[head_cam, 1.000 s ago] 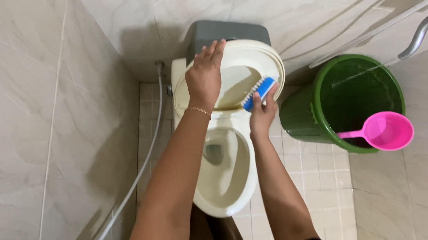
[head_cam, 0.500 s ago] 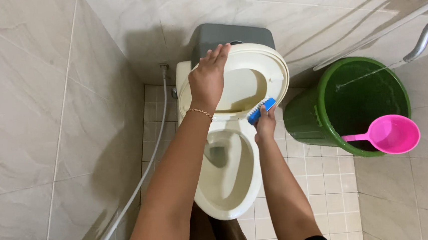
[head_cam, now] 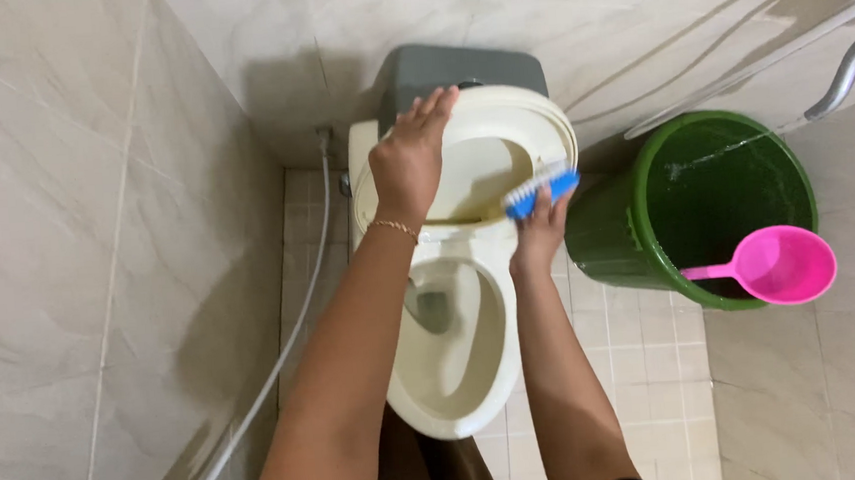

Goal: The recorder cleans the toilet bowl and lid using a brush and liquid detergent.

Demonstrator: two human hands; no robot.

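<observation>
Pale marble-look tiles lined the walls and floor. The left hand lay open, propping the raised toilet seat; the right hand gripped a blue brush at the seat's five o'clock edge. A green bucket stood at three o'clock.

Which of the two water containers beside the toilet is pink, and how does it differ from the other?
The small handled scoop is pink; it rests across the rim of the large green bucket.

Right hand with blue brush slides from raised seat's middle toward its right lower rim.
</observation>
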